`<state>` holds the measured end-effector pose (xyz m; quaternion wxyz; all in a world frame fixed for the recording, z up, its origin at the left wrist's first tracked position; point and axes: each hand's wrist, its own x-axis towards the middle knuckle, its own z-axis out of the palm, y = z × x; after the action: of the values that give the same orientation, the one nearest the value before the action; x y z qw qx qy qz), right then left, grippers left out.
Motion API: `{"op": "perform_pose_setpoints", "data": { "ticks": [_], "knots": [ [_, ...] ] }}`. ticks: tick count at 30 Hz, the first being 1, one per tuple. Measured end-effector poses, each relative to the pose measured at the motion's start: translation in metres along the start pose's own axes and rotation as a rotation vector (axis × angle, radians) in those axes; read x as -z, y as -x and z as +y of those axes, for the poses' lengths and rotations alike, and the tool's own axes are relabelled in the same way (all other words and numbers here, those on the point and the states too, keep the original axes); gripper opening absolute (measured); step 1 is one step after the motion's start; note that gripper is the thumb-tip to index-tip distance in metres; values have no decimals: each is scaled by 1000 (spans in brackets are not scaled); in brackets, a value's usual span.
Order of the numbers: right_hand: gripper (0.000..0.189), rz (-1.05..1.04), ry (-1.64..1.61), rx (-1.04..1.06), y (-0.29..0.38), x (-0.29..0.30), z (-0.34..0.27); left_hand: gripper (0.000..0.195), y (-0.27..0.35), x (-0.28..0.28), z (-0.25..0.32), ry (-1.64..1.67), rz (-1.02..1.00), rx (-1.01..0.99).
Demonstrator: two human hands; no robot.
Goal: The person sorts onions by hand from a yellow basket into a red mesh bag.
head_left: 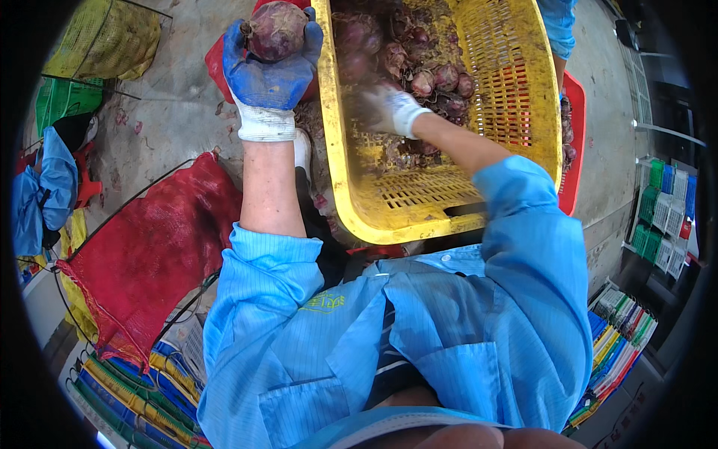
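A large red onion (276, 31) rests in the palm of my left hand (272, 78), with the gloved fingers curled around it. The glove is white with a blue coated palm. My right hand (390, 109), in a white glove, reaches down into a yellow plastic crate (404, 233) and is blurred by motion. Its fingers are too smeared to tell whether they hold anything. Beside it in the crate lie several smaller red onions (446, 77) among loose dry skins. The left hand is just outside the crate's left rim.
A red mesh sack (162, 236) is on the left, and a yellow mesh sack (106, 39) lies beyond it. A red crate (573, 143) with onions stands behind the yellow one, near another person's blue sleeve (559, 25). Stacked crates (664, 207) line the right side.
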<state>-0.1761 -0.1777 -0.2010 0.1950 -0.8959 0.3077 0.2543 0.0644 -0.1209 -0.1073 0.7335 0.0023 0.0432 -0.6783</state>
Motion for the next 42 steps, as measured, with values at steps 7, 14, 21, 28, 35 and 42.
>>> {"op": "perform_pose_setpoints", "data": {
  "ticks": [7, 14, 21, 28, 35, 42],
  "knots": [
    [74, -210, 81, 42, -27, 18, -15, 77, -4, 4, 1, -17, -19, 9],
    [61, 369, 2, -197, 135, 89, 78, 81, -4, 13, 6, 6, -61, -8],
    [50, 431, 542, -967, 308, 99, 159, 81, -8, 14, 1, 68, -94, 35],
    [51, 308, 382, -423, 213, 77, 116, 78, -7, 11, 2, 68, -124, 39],
    [85, -360, 382, -425, 87, -7, 103, 77, -7, 12, 4, -2, -144, 30],
    [93, -150, 205, -721, 26, -23, 126, 50, 4, -12, -19, -32, -45, -101]
  ]
}}
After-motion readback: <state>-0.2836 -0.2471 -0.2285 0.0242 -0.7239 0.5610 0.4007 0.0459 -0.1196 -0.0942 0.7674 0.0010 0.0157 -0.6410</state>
